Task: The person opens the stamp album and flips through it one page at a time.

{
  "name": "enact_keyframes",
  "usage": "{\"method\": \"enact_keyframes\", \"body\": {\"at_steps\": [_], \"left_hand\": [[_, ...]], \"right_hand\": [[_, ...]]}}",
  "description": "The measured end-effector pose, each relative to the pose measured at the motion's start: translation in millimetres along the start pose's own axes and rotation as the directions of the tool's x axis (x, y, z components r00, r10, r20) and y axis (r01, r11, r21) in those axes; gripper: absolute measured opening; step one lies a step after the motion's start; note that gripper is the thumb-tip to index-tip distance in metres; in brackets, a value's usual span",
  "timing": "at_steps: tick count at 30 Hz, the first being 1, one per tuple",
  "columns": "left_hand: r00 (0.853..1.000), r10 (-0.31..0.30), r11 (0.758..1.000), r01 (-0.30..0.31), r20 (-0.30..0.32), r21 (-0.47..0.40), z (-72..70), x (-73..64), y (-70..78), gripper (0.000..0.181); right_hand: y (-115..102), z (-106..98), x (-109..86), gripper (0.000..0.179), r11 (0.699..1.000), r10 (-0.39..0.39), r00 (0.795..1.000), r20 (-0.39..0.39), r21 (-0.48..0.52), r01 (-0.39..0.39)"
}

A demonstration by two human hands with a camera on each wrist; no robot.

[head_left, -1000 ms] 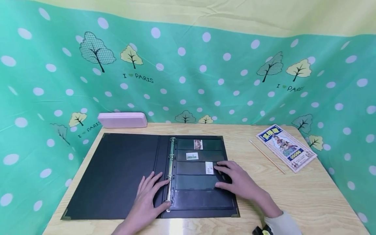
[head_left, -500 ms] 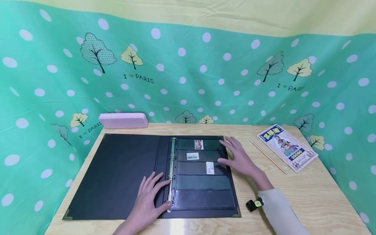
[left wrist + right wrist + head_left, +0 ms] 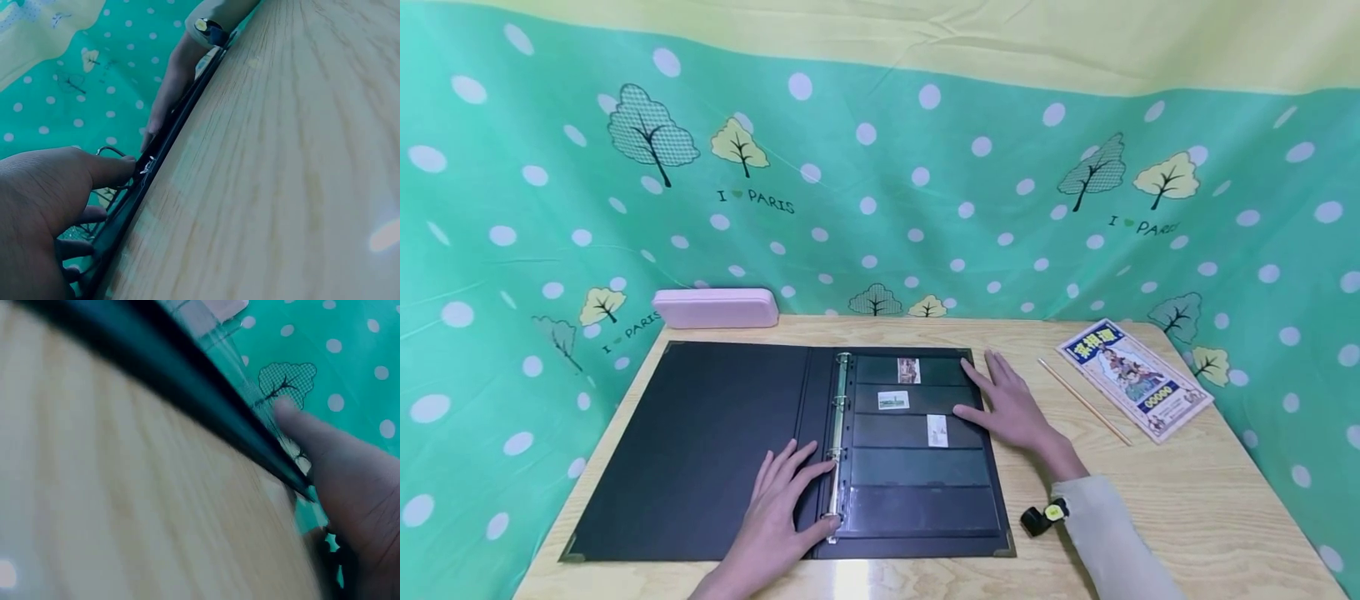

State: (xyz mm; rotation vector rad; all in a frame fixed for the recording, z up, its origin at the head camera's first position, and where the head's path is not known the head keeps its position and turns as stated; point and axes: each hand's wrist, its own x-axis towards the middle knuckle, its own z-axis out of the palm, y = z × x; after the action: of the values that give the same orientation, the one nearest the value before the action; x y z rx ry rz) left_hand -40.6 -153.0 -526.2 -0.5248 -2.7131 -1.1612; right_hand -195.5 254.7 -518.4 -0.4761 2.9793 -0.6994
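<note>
Overall, a green polka-dotted cloth (image 3: 865, 150) backs the wooden worktop (image 3: 1150, 533), where a black ring binder (image 3: 700, 450) lies open. Right of it sits a printed booklet (image 3: 1135, 379); behind its left cover, a pink case (image 3: 715, 309); beside the booklet, a thin stick (image 3: 1084, 402). Three small stamps (image 3: 893, 400) occupy the page's top three strips, one each. The left hand (image 3: 784, 508), fingers spread, partly covers the ring spine; the right hand (image 3: 1011, 408) extends over the page's right edge. Each grip is loose, holding nothing.

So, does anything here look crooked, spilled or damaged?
I see nothing spilled or damaged. The booklet and thin stick lie slanted, out of line with the table, and the three stamps sit staggered in the ring binder, not lined up.
</note>
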Motion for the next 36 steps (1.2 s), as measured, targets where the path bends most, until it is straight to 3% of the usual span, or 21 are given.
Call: {"method": "enact_keyframes", "body": {"at_steps": [8,13,17,21,31,36], "left_hand": [[0.999,-0.025,1.000,0.025,0.027,-0.006,-1.7,1.0,1.3,0.069],[1.000,-0.004,1.000,0.004,0.000,0.012,-1.7,-1.2,-0.4,0.069],[1.000,0.009,1.000,-0.009,-0.010,0.026,-1.2,-1.5,-0.7,0.069],[1.000,-0.018,1.000,0.018,0.015,0.008,-1.0,0.3,1.0,0.070],[1.000,-0.009,1.000,0.009,0.008,0.015,-0.1,-0.2,1.2,0.070],[1.000,-0.013,1.000,0.013,0.012,0.014,-0.7,-0.1,1.1,0.070]], "right_hand": [[-4.2,0.1,-1.9,0.086,0.999,-0.036,0.999,-0.030,-0.022,0.036],[-8.5,0.0,0.0,0.079,0.995,-0.099,0.995,-0.034,-0.012,0.099],[-8.5,2.4,0.1,0.080,0.996,-0.090,0.995,-0.039,0.012,0.091],[-5.3,5.4,-1.3,0.082,0.997,-0.078,0.996,-0.053,0.023,0.080],[-4.6,8.3,-3.8,0.070,0.977,-0.159,0.975,-0.152,0.120,0.178],[-10.3,8.3,-4.3,0.071,0.974,-0.162,0.961,-0.225,0.118,0.192]]}}
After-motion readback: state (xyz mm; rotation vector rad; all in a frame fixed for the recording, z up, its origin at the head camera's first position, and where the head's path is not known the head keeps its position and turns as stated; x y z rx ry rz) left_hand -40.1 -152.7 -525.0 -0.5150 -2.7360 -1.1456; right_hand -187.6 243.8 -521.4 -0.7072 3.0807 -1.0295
